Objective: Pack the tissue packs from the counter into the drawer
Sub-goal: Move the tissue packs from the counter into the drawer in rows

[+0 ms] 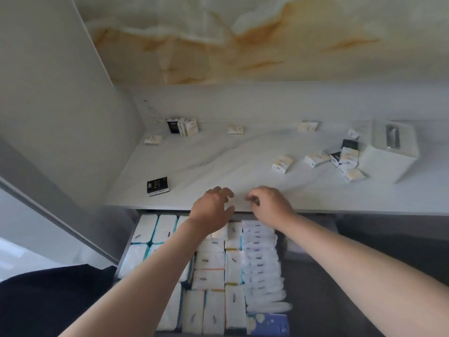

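White counter below marbled wall.

My left hand and right hand hover side by side over the table's front edge, just past the back of the open drawer, fingers loosely curled and holding nothing I can see. The drawer is packed with rows of white tissue packs. Beyond its left corner lies a black pack. Far to its right, small packs are scattered about.
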Action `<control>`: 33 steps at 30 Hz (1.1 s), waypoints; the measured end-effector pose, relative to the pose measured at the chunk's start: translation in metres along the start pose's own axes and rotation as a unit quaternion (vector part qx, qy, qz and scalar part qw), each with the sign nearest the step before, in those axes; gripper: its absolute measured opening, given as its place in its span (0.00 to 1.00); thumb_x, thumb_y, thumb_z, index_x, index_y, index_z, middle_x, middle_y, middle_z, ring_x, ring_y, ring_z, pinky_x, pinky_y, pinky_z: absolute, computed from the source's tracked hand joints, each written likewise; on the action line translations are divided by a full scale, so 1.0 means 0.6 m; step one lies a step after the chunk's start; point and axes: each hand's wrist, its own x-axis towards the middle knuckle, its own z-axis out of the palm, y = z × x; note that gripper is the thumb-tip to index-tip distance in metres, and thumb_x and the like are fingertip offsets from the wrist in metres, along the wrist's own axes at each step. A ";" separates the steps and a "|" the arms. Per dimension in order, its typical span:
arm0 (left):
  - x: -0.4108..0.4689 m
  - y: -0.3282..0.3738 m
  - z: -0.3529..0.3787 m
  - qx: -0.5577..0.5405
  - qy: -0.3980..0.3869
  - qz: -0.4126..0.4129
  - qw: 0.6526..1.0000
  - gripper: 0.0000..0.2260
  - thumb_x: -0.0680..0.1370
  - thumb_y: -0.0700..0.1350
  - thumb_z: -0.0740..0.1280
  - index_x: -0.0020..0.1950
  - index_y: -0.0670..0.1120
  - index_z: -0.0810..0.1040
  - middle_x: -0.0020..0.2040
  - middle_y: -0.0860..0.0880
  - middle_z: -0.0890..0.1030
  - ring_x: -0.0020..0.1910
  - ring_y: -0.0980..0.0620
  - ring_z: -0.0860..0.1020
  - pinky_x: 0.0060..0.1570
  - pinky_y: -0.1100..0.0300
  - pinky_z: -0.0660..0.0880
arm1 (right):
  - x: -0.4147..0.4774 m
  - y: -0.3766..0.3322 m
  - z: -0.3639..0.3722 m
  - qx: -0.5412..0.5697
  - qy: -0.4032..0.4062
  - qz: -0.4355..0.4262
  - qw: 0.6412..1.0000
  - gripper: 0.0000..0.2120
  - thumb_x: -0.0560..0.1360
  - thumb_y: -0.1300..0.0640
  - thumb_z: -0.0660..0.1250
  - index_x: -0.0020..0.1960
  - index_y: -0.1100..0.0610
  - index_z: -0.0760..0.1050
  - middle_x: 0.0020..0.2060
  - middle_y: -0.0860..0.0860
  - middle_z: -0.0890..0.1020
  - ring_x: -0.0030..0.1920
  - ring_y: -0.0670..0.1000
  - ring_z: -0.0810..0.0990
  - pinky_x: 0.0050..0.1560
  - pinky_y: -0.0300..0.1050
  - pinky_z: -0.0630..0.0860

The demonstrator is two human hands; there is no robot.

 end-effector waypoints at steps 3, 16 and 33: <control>0.045 0.057 -0.007 -0.010 0.003 0.020 1.000 0.15 0.78 0.50 0.65 0.64 0.52 0.74 0.55 0.53 0.77 0.53 0.52 0.76 0.45 0.60 0.72 | 0.010 0.062 -0.072 -0.043 0.044 0.033 0.998 0.13 0.76 0.63 0.64 0.56 0.55 0.82 0.55 0.52 0.82 0.55 0.53 0.80 0.57 0.47 0.76; 0.220 0.194 0.080 0.083 -0.072 0.061 0.992 0.27 0.79 0.47 0.62 0.77 0.49 0.58 0.76 0.49 0.59 0.72 0.47 0.62 0.65 0.48 0.70 | 0.008 0.289 -0.170 -0.230 0.064 0.234 0.943 0.26 0.73 0.54 0.64 0.71 0.54 0.68 0.71 0.59 0.66 0.71 0.62 0.63 0.67 0.55 0.65; 0.235 0.154 0.107 0.093 -0.007 0.123 0.988 0.19 0.75 0.43 0.69 0.66 0.51 0.73 0.66 0.50 0.67 0.64 0.48 0.67 0.62 0.54 0.69 | 0.005 0.253 -0.110 -0.031 0.080 0.109 0.990 0.32 0.70 0.67 0.63 0.74 0.56 0.67 0.73 0.54 0.66 0.70 0.60 0.64 0.70 0.53 0.64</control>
